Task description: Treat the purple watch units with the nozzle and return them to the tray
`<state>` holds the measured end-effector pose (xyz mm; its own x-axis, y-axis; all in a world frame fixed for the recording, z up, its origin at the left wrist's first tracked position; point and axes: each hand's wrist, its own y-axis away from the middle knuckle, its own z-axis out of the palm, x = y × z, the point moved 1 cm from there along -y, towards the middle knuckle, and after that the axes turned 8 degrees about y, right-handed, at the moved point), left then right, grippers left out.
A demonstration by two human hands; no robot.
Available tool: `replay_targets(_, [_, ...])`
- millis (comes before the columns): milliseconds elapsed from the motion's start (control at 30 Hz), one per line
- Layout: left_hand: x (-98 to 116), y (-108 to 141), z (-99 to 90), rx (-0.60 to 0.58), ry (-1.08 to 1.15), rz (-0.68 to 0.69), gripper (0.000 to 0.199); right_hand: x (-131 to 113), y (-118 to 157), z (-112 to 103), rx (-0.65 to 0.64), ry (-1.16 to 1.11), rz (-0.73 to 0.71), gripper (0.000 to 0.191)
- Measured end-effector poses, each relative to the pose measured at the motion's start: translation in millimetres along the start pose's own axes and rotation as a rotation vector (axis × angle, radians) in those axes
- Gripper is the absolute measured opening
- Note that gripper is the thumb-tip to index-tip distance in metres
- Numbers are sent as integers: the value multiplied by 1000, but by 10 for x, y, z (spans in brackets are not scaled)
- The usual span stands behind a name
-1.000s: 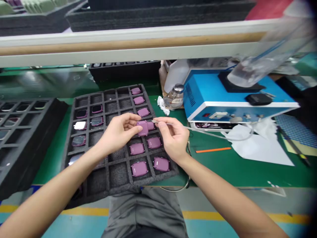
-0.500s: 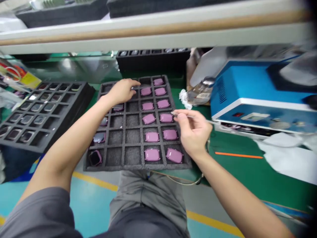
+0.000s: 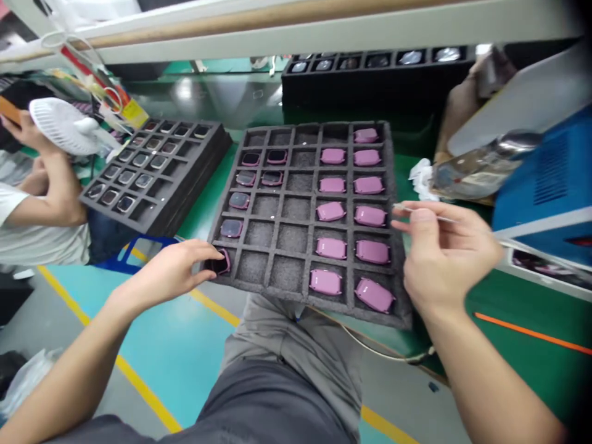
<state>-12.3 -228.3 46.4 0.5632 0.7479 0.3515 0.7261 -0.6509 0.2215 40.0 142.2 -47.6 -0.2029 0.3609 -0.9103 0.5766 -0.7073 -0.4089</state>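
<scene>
A dark foam tray [image 3: 290, 234] with square cells lies before me. Pink watch cases [image 3: 331, 248] lie back side up in its two right columns. Others, with dark screens up, sit at the left, such as a watch [image 3: 231, 228] in the leftmost column. My left hand [image 3: 173, 271] is at the tray's near-left corner, thumb and forefinger closed about the edges of a pink-rimmed smartwatch [image 3: 224, 261] in the corner cell. Beside the tray's right edge, my right hand [image 3: 446, 253] pinches a thin pale rod-like tool [image 3: 404, 209], its tip pointing left over the rim.
Stacked foam trays of watches [image 3: 178, 179] stand at the left. Behind is a black tray [image 3: 370, 89]. On the right are a clear bottle [image 3: 476, 163], a blue machine [image 3: 550, 166] and an orange stick [image 3: 531, 333]. A person's arm [image 3: 60, 191] and a white fan [image 3: 65, 126] appear far left.
My left hand has moved from the tray's back to the watch at its near-left corner. The view has swung left, and my right hand still holds the thin tool by the right edge.
</scene>
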Motion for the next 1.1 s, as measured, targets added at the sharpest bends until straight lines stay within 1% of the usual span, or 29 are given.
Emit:
replay_targets(67, [-33,144,107,41,-9,-8,34,6,8,2,-4,-6,-11,12])
replay_targets(133, [-71,202,177,68,-50,9,37,13,13,2,-5,-8,-14,12])
replay_targets(200, [-86,190,197,49,-90,62,38,22,13,-3,-2,-5,-11,11])
replay_targets(300, [-41,117,161,-1,-172,140,40,38,9,-11,-16,3,-6,12])
replay_targets(400, [24,58,145,-1,-256,149,42,45,12,-14,-32,5,-6,14])
replay_targets(467, [27,39,185,26,-274,151,43,39,18,-15,-37,10,-4,16])
replay_targets(533, [-12,31,259,80,-265,158,40,29,21,-17,-41,17,2,19])
replay_targets(567, [-40,27,298,125,-253,154,39,23,21,-18,-42,19,5,21])
replay_targets(633, [-77,0,355,261,-202,118,35,13,14,-19,-47,15,11,22])
replay_targets(700, [-49,-87,364,426,-86,48,33,5,4,-15,-49,1,16,22])
replay_targets(767, [70,-275,334,558,102,-25,31,3,-6,-5,-54,-17,24,21])
replay_targets(800, [160,-415,314,585,219,-45,31,4,-10,2,-55,-27,28,21])
replay_targets(833, [267,-584,297,588,341,-46,31,6,-14,9,-53,-38,31,20])
replay_targets(900, [510,-987,282,538,569,15,32,11,-26,24,-45,-61,30,19])
replay_targets(967, [766,-1417,308,447,758,126,33,16,-48,37,-31,-85,15,18])
replay_targets(1033, [1003,-1800,382,349,919,218,35,18,-81,46,-14,-98,-11,16])
replay_targets(1100, [1187,-2085,493,254,1071,256,38,13,-117,50,4,-101,-48,14])
